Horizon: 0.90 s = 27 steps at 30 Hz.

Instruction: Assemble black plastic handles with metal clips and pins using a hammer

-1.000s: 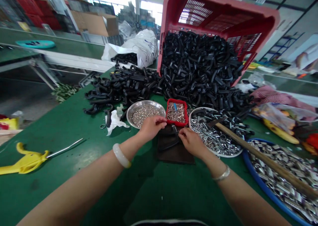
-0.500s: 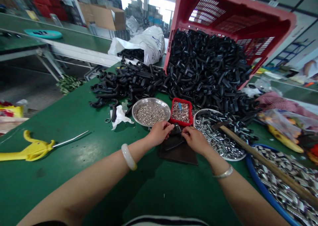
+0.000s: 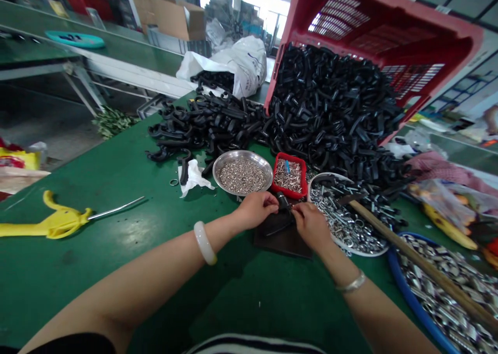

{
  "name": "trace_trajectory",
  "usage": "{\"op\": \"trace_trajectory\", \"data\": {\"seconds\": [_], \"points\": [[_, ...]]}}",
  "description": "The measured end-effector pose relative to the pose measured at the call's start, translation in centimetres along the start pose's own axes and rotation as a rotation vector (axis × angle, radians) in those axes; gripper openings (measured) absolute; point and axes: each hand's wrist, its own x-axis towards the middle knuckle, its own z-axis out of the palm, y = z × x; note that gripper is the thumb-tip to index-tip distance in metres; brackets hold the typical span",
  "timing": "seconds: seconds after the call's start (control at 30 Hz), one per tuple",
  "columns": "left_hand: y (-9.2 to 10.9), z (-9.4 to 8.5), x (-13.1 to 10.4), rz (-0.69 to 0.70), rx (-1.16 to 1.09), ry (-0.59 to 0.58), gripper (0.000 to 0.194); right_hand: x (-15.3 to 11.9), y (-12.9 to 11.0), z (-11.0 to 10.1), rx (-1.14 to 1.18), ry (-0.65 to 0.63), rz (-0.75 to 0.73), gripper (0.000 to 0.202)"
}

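A black curved plastic part (image 3: 277, 226) lies on a dark flat plate (image 3: 286, 246), its thicker end between my hands. My left hand (image 3: 257, 210) is closed in a pinch at the left of that end; anything between its fingertips is too small to make out. From the right, my right hand (image 3: 313, 226) is also pinched closed by the part, with a tiny shiny bit at its fingertips that I cannot name. Just beyond stand a steel dish (image 3: 218, 182) of small metal pieces and a red tray (image 3: 302, 192) of rivet-like pins.
A tilted red crate (image 3: 389, 4) spills black parts (image 3: 330, 100) over the green table (image 3: 128, 281). To the right, a wooden-handled hammer (image 3: 420, 263) lies across a white bowl (image 3: 373, 254) and a blue basin (image 3: 404, 297) of metal pieces. A yellow air gun (image 3: 66, 223) lies left.
The view has shifted slightly, so things appear a little farther right. My hands stay pinched at the black part, whose thicker end now shows more plainly between them.
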Motion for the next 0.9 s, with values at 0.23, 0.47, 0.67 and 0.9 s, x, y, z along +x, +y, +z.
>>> {"op": "trace_trajectory", "data": {"seconds": [0.23, 0.47, 0.67, 0.9], "points": [[-0.2, 0.2, 0.1, 0.123, 0.325, 0.052, 0.013, -0.1, -0.2, 0.5, -0.059, 0.029, -0.017, 0.015], [-0.4, 0.2, 0.2, 0.143, 0.397, 0.045, 0.019, 0.2, -1.2, -0.3, -0.344, -0.102, -0.105, 0.019], [-0.3, 0.4, 0.2, 0.186, 0.473, 0.070, 0.019, 0.1, -1.8, -0.5, -0.495, -0.126, -0.149, 0.024], [0.6, 0.8, 0.4, 0.131, 0.521, 0.097, 0.017, -0.9, -0.1, 0.2, -0.246, -0.005, -0.207, 0.023]]}}
